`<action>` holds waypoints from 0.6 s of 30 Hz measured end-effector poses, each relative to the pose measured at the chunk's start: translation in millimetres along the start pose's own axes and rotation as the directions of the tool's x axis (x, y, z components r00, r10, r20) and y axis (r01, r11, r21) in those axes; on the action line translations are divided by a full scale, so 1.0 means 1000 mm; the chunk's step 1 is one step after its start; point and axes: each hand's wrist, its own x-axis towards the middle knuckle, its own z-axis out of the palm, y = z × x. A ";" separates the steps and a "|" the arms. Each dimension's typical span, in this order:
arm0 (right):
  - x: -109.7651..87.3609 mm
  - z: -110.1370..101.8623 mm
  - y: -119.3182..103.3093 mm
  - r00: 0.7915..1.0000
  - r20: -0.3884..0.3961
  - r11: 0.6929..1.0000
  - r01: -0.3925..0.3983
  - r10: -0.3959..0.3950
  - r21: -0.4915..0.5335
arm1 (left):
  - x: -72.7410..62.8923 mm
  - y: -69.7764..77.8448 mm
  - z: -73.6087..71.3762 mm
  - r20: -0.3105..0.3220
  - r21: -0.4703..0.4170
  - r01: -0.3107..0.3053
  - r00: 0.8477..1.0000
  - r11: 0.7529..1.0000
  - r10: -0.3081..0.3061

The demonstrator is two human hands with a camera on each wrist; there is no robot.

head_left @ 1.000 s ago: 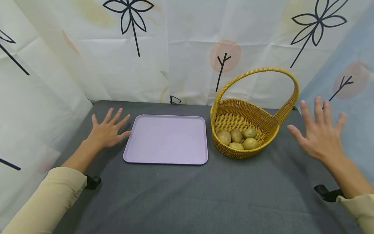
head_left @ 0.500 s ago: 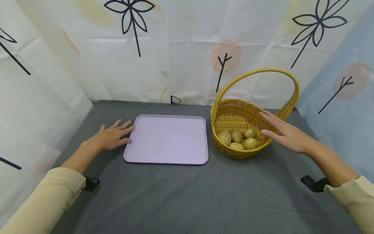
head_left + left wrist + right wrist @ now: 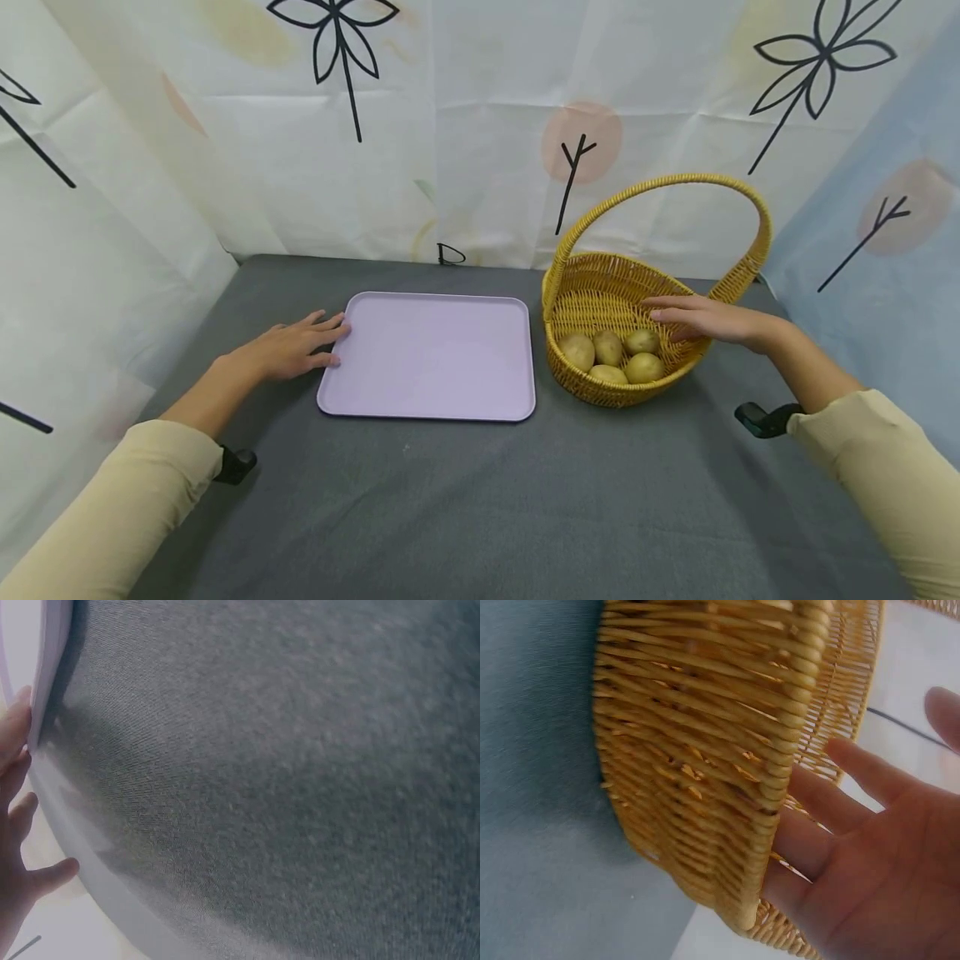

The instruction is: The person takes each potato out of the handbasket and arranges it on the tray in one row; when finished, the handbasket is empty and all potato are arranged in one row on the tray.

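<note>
My left hand (image 3: 288, 348) is at the left rim of a flat lilac tray (image 3: 435, 358), its fingertips over the edge and the fingers loosely spread. The left wrist view shows the fingers (image 3: 13, 735) right at the tray's side wall (image 3: 52, 652). A yellow wicker basket (image 3: 592, 392) with a tall arched handle (image 3: 660, 182) stands to the right of the tray. Several potatoes (image 3: 643, 367) lie in its front part. My right hand (image 3: 708, 321) reaches over the basket's right rim, fingers extended inside, above the potatoes. In the right wrist view, the rim (image 3: 780, 772) hides the fingertips.
A dark grey cloth (image 3: 465, 500) covers the table. Printed white fabric (image 3: 480, 167) hangs along the back and left sides, with a bluish stretch at the right. The handle arches above the basket, behind my right hand.
My right hand has swung left from beside the basket to over its right rim, fingers inside. My left hand has lowered and shifted right onto the tray's left edge. Tray and basket stay put.
</note>
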 end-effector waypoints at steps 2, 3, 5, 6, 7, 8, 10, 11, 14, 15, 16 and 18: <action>0.006 -0.003 0.000 0.999 0.027 0.999 -0.030 0.030 0.015 | -0.001 0.000 0.000 0.007 -0.003 0.004 1.000 1.000 -0.004; 0.010 -0.005 0.000 0.998 0.041 0.999 -0.042 0.041 0.023 | -0.002 0.000 0.000 0.010 -0.004 0.007 1.000 1.000 -0.007; 0.016 -0.008 0.001 0.995 0.073 0.997 -0.065 0.062 0.038 | 0.000 0.000 0.000 0.013 -0.003 0.009 1.000 1.000 -0.009; 0.019 -0.010 0.002 0.994 0.091 0.996 -0.072 0.068 0.047 | 0.000 0.000 0.000 0.013 -0.001 0.010 1.000 1.000 -0.010; 0.022 -0.011 0.003 0.991 0.108 0.995 -0.082 0.076 0.057 | 0.000 0.000 0.000 0.014 -0.001 0.012 1.000 1.000 -0.012; 0.024 -0.013 0.003 0.988 0.128 0.993 -0.095 0.085 0.070 | 0.001 0.000 0.000 0.014 0.001 0.013 1.000 1.000 -0.013; 0.030 -0.016 0.005 0.981 0.166 0.988 -0.120 0.103 0.093 | 0.000 0.000 0.000 0.018 0.002 0.018 1.000 1.000 -0.018; 0.032 -0.017 0.005 0.976 0.184 0.985 -0.137 0.116 0.107 | 0.000 0.000 0.000 0.019 0.001 0.018 1.000 1.000 -0.019; 0.037 -0.019 0.007 0.962 0.230 0.976 -0.177 0.145 0.127 | 0.000 -0.001 0.000 0.022 0.003 0.019 1.000 1.000 -0.019; 0.039 -0.019 0.008 0.959 0.242 0.975 -0.184 0.150 0.127 | 0.000 -0.001 0.000 0.022 0.006 0.018 1.000 1.000 -0.018; 0.040 -0.020 0.008 0.956 0.252 0.974 -0.187 0.152 0.124 | 0.000 -0.001 0.000 0.022 0.007 0.017 1.000 1.000 -0.018; 0.043 -0.021 0.009 0.950 0.267 0.973 -0.198 0.161 0.119 | 0.001 -0.001 0.001 0.020 0.010 0.013 1.000 1.000 -0.014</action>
